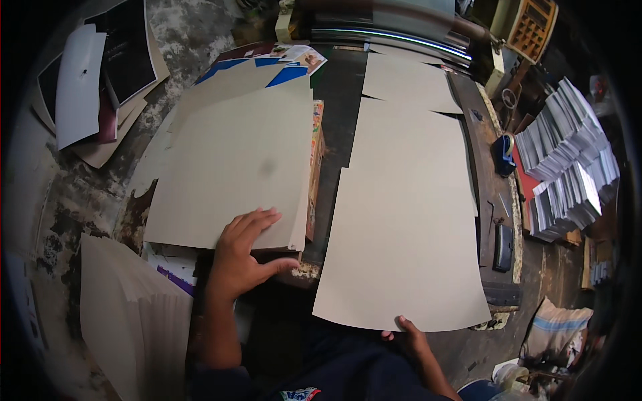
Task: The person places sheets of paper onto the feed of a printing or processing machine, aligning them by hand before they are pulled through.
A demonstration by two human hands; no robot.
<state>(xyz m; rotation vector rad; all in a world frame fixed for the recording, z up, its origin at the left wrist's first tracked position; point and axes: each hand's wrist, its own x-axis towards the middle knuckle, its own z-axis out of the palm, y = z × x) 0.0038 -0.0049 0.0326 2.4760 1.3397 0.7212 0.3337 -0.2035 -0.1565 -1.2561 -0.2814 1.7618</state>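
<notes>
My left hand point(244, 252) lies flat, fingers spread, on the near corner of a stack of large grey-beige boards point(234, 167) at the left of the dark worktable. My right hand point(409, 334) grips the near edge of another large grey-beige sheet point(408, 240) that lies lengthwise on the table's right half. Two more sheets of the same kind point(408, 80) lie overlapped beyond it, reaching toward a metal roller point(388, 37) at the back.
A pile of beige sheets point(134, 314) stands at lower left. Black and white boards point(100, 73) lie on the floor at upper left. Stacks of printed booklets point(568, 160) sit at right, beside a tape dispenser point(505, 150) and a dark flat object point(503, 246).
</notes>
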